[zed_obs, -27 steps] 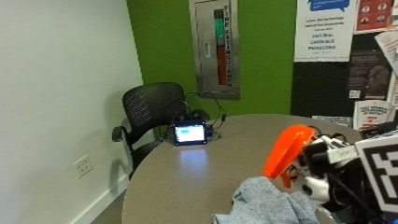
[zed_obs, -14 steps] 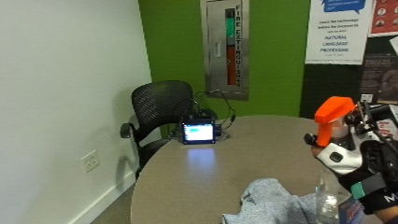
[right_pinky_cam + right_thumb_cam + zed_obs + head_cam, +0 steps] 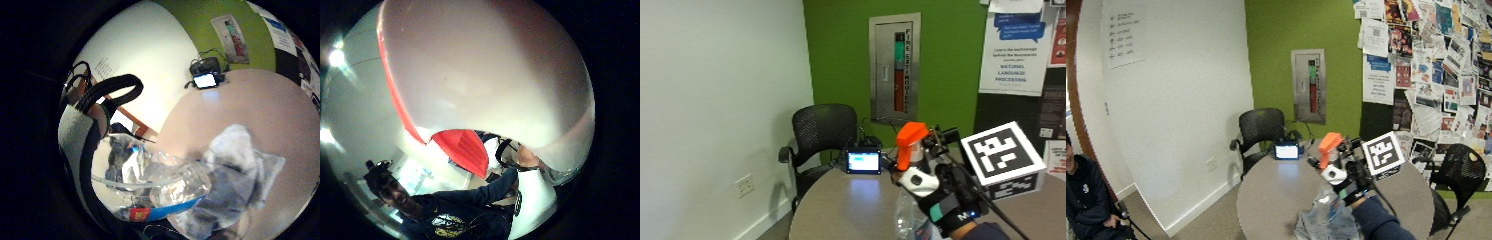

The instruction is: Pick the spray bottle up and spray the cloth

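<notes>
Hands: the gloved right hand (image 3: pixel 939 200) was curled round the upright spray bottle (image 3: pixel 909 150), held at lower right above the cloth (image 3: pixel 1329 225) on the counter (image 3: pixel 1272 195).

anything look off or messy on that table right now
Only the cloth: it lies crumpled in a heap near the table's edge, not spread flat. The spray bottle is upright in the right hand. No spill shows.
</notes>
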